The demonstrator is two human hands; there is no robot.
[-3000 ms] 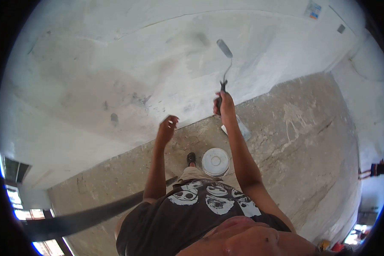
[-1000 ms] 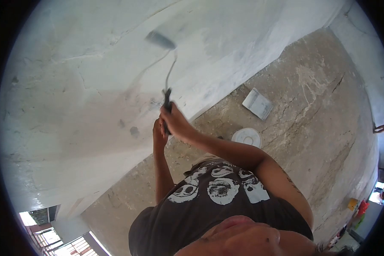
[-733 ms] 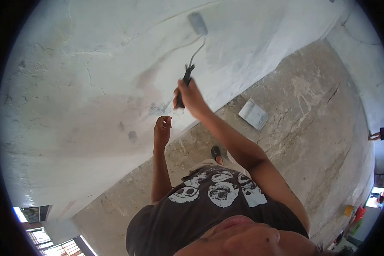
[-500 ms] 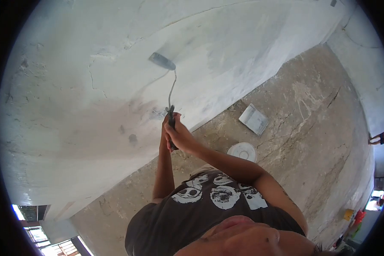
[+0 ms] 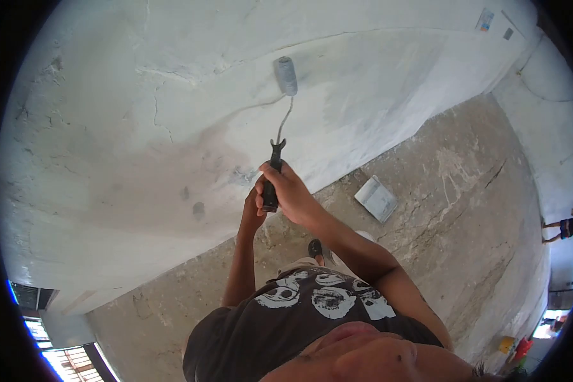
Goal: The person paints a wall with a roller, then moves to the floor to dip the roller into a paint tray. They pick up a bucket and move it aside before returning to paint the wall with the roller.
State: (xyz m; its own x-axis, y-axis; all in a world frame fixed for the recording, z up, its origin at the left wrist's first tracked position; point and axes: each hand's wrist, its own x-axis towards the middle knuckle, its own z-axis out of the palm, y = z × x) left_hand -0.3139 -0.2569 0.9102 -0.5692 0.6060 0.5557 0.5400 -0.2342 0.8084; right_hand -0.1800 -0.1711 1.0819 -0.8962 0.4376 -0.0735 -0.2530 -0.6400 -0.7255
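Observation:
A paint roller [image 5: 287,77] with a grey, wet-looking sleeve rests against the whitish wall [image 5: 375,83], its bent wire frame running down to a black forked handle. Wrapped round that handle is my right hand [image 5: 293,194], thumb along the near side. My left hand [image 5: 253,202] is closed at the handle's left side, partly behind the right one, so its fingers are largely hidden. Around the roller the wall has cracks, grey smears and a brownish unpainted-looking patch [image 5: 140,184] to the lower left.
On the cracked concrete floor [image 5: 452,210] lies a white-smeared rectangular tray or lid [image 5: 376,199]. A round white container [image 5: 356,245] is partly hidden behind my right forearm. One dark shoe [image 5: 315,248] shows below. Another person [image 5: 563,228] stands far right. Barred windows [image 5: 76,366] are lower left.
The roller has travelled up and to the right across the wall, turning more upright. Both hands have moved right with the handle. A shoe now shows, and my forearm covers more of the round container.

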